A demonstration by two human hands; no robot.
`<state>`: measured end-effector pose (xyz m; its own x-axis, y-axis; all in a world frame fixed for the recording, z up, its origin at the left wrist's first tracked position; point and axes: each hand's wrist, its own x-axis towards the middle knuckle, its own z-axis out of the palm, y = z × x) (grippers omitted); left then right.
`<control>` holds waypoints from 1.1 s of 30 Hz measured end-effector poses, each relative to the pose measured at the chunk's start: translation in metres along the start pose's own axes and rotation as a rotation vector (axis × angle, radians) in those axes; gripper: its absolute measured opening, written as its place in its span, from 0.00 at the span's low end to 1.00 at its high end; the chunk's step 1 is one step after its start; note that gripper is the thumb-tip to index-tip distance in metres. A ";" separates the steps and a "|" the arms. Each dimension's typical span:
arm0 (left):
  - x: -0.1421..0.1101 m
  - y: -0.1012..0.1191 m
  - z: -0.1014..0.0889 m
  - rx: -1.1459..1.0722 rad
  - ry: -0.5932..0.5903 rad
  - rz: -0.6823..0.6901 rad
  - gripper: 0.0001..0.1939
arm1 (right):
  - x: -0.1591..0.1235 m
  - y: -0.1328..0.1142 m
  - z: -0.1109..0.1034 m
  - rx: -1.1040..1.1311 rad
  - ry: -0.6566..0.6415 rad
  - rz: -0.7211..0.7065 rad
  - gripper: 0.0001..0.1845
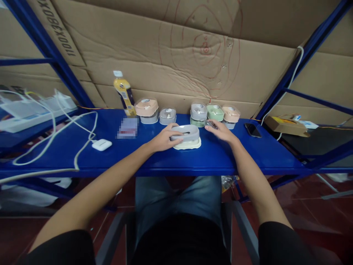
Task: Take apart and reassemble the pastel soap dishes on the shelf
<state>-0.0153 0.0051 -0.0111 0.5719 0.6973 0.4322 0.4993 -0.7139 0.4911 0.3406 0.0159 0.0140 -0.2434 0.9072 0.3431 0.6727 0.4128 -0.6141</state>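
In front of me on the blue table, a grey oval container [190, 135] with a dark slot in its top sits over a cream scalloped base [187, 145]. My left hand [166, 138] grips the container's left end, thumb at the near side and fingers over the far side. To its right, apart from the container, my right hand [220, 130] has its fingers around a small clear, shiny piece [211, 124]; its exact kind is too small to tell. Behind that hand stand a grey box [198, 110], a green box [215, 112] and a peach box [231, 114], clear wrap over them.
Farther left are another peach box [146, 106], a small grey box [167, 116], a drink bottle [124, 94] and a blurred packet [127, 128]. A white earphone case [102, 144] lies by cables. A phone [252, 130] rests at right. Cardboard [132, 48] backs the table.
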 end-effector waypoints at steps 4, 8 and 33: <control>0.002 -0.022 -0.011 0.054 0.080 -0.124 0.29 | 0.002 0.004 -0.005 -0.061 -0.076 0.016 0.42; 0.003 -0.037 -0.016 0.091 0.067 -0.209 0.31 | 0.003 0.007 -0.006 -0.109 -0.149 0.033 0.49; 0.000 -0.002 0.025 -0.147 0.059 -0.048 0.67 | 0.012 -0.069 0.051 -0.022 -0.240 -0.433 0.45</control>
<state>0.0002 0.0049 -0.0307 0.5082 0.7359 0.4474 0.4222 -0.6656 0.6154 0.2553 0.0023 0.0242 -0.6563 0.6471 0.3879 0.4885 0.7563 -0.4352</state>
